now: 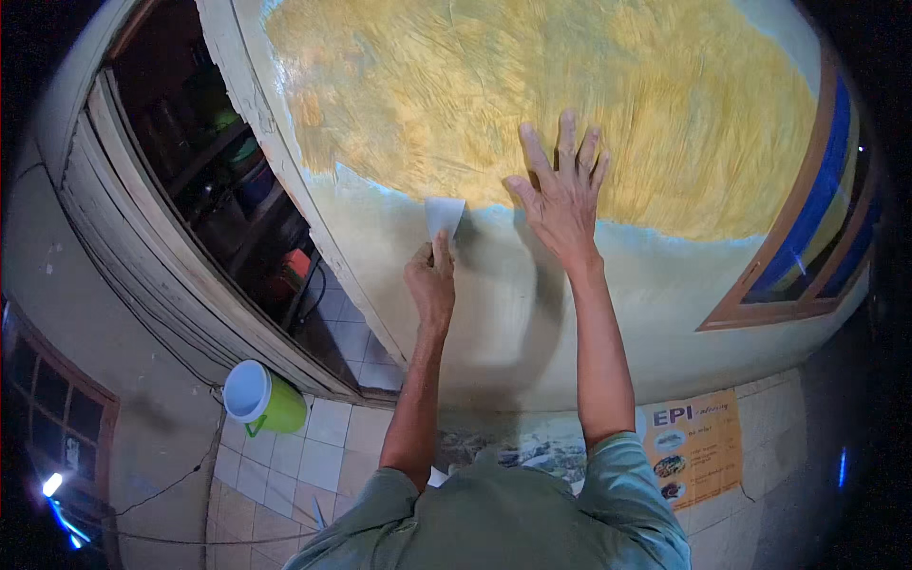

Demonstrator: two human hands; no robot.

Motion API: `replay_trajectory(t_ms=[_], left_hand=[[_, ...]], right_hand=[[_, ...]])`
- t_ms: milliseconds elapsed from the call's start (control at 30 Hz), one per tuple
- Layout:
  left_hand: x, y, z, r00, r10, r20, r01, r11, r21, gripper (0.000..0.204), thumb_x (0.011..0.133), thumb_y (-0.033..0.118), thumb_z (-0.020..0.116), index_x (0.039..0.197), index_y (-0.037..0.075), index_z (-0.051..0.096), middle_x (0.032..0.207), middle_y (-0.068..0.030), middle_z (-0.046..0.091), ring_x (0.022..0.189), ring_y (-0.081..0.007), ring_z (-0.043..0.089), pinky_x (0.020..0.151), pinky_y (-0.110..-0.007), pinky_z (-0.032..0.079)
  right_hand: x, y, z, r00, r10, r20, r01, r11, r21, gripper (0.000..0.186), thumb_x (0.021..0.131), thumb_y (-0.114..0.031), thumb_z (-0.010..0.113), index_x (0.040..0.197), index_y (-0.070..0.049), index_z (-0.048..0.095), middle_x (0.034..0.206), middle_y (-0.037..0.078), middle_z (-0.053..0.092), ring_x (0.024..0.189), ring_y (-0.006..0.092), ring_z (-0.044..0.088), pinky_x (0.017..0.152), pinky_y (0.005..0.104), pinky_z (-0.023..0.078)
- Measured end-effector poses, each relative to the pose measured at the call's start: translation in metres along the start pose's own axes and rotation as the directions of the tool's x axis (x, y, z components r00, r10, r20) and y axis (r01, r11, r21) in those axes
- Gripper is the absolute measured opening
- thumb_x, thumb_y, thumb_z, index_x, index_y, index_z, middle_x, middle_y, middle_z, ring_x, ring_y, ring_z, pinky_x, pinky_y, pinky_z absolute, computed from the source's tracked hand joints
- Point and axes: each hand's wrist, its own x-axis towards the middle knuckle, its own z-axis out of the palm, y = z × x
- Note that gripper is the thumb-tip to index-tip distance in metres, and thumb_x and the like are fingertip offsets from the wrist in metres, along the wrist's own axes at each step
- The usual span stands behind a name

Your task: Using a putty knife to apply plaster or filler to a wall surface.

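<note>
My left hand (432,280) is closed round a putty knife (444,215), index finger laid along its pale, flaring blade. The blade's wide edge meets the ragged lower border of a wrinkled yellow-brown coating (427,104) on the wall. That coating looks like thin paper or film and covers the upper wall, with a light blue fringe along its border. My right hand (567,204) lies flat on the coating near the same border, fingers spread and holding nothing. Below the border the wall (494,323) is smooth and cream coloured. The putty knife's handle is hidden in my left hand.
On the left a doorway with a chipped white frame (275,161) opens onto dark shelves. A green bucket (275,404) stands on the tiled floor (323,442) beside it. A brown-framed window (779,313) is at the right. An orange poster (698,446) lies low at the right.
</note>
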Motion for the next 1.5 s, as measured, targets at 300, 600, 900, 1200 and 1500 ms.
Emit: replay_trajectory(t_ms=[300,600,900,1200,1500], left_hand=[[0.021,-0.008,0.003,1.0,0.003,-0.015,-0.003,1.0,0.002,0.052,0.103,0.037,0.062,0.067,0.001,0.059,0.056,0.0003,0.048,0.053,-0.0089,0.041,0.049,-0.031,0.034],[0.003,-0.029,-0.003,0.999,-0.036,-0.03,0.033,0.996,-0.08,0.054,0.103,0.041,0.061,0.065,0.003,0.056,0.057,0.0024,0.046,0.05,-0.0061,0.04,0.044,-0.028,0.028],[0.035,-0.014,-0.005,0.998,-0.049,-0.027,0.042,0.974,-0.221,0.055,0.104,0.041,0.059,0.065,0.003,0.059,0.053,0.0024,0.044,0.05,-0.0079,0.04,0.048,-0.03,0.031],[0.048,0.013,-0.013,0.989,-0.135,-0.056,0.121,0.972,-0.2,0.056,0.104,0.041,0.06,0.062,0.004,0.057,0.054,0.0015,0.045,0.048,-0.0086,0.041,0.046,-0.03,0.032],[0.037,-0.021,-0.008,0.991,-0.128,-0.033,0.117,0.965,-0.237,0.054,0.103,0.045,0.06,0.065,0.007,0.055,0.053,0.0044,0.041,0.044,-0.0053,0.038,0.041,-0.026,0.028]], right_hand=[[-0.002,0.004,0.013,0.998,-0.047,-0.043,0.048,0.999,0.014,0.063,0.098,-0.049,0.057,0.157,-0.036,0.039,0.171,0.012,0.011,0.155,0.0464,0.003,0.12,0.0676,0.006],[-0.003,0.009,0.011,0.998,-0.057,-0.025,0.057,0.998,0.026,0.063,0.097,-0.046,0.06,0.156,-0.035,0.04,0.172,0.01,0.009,0.155,0.0457,0.003,0.121,0.0667,0.006],[0.0,0.002,0.025,0.999,-0.016,-0.045,0.017,1.0,0.015,0.063,0.096,-0.047,0.061,0.156,-0.037,0.041,0.172,0.012,0.007,0.155,0.0483,-0.001,0.119,0.0712,0.004],[0.061,-0.04,0.054,0.965,-0.199,-0.169,0.211,0.976,0.055,0.056,0.095,-0.045,0.062,0.15,-0.036,0.051,0.17,0.013,0.017,0.153,0.0511,0.007,0.114,0.0756,0.008],[0.08,-0.067,0.097,0.936,-0.119,-0.33,0.096,0.992,-0.087,0.061,0.094,-0.051,0.061,0.152,-0.042,0.046,0.169,0.008,0.025,0.155,0.0419,0.014,0.121,0.0661,0.007]])
